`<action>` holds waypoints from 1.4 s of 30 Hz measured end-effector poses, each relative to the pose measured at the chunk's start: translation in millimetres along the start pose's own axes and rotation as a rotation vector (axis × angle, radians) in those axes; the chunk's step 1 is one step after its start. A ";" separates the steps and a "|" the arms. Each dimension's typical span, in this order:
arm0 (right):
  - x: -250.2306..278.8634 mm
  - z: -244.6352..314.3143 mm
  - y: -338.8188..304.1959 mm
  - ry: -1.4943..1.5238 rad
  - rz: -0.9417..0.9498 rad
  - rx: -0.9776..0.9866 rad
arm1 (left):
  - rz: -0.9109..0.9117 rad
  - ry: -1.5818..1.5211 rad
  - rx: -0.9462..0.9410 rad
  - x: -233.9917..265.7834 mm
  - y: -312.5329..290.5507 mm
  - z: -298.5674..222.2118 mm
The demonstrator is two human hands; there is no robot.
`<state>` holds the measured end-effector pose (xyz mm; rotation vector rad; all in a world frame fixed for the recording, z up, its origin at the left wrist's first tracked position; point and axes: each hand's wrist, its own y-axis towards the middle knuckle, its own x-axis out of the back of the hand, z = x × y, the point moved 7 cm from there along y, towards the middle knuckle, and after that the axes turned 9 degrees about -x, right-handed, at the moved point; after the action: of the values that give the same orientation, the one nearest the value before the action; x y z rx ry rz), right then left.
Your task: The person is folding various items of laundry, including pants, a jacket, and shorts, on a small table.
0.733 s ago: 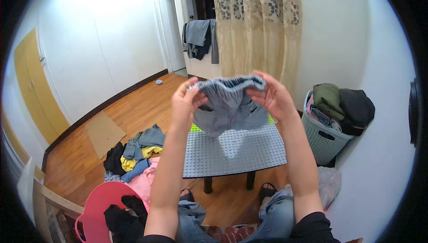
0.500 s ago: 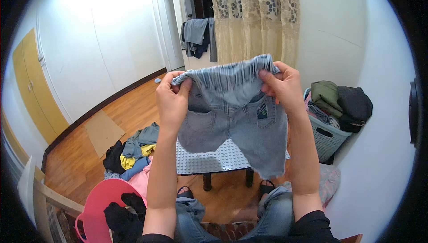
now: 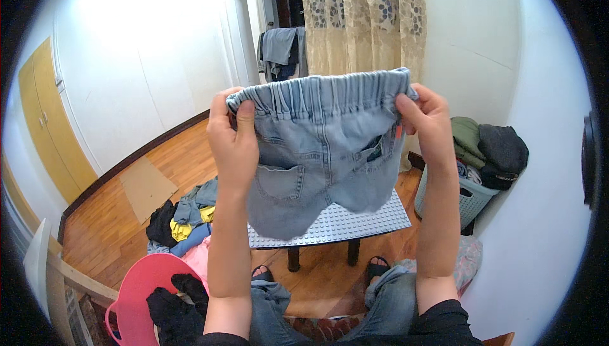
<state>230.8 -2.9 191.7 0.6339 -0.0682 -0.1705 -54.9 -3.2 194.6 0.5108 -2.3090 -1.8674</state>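
Note:
A pair of light blue denim shorts (image 3: 323, 136) with a gathered elastic waistband hangs spread between my hands, pockets facing me. My left hand (image 3: 235, 133) pinches the left end of the waistband, thumb on the near side. At the other end, my right hand (image 3: 428, 120) grips the waistband in the same way. The legs of the shorts dangle above a low table (image 3: 355, 225) with a studded grey top, hiding much of its far part. A small orange tag shows near my right hand.
Left of the table lies a pile of clothes (image 3: 193, 209) on the wooden floor. A pink tub (image 3: 136, 282) holding black garments stands at lower left. To the right, a grey-green laundry basket (image 3: 466, 203) is heaped with clothes. A patterned curtain (image 3: 361, 22) hangs behind.
My hands have moved apart, stretching the waistband wider and straighter. The shorts have risen slightly, and their legs have swung leftward and up off the table's right side.

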 end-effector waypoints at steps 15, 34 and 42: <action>-81.6 -75.4 6.0 0.585 0.492 -0.476 | 0.504 -0.577 0.345 -82.3 -37.6 12.5; -72.2 -63.8 31.8 -0.485 0.092 0.457 | 0.546 0.089 -0.180 -75.9 -4.7 47.8; -61.4 -243.6 -153.7 -0.665 0.623 0.136 | 1.438 0.018 0.073 -62.0 -290.0 84.7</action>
<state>177.4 28.5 -96.3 0.6421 -0.9139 0.2356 29.0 44.5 -98.3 -0.9104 -1.7418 -0.9759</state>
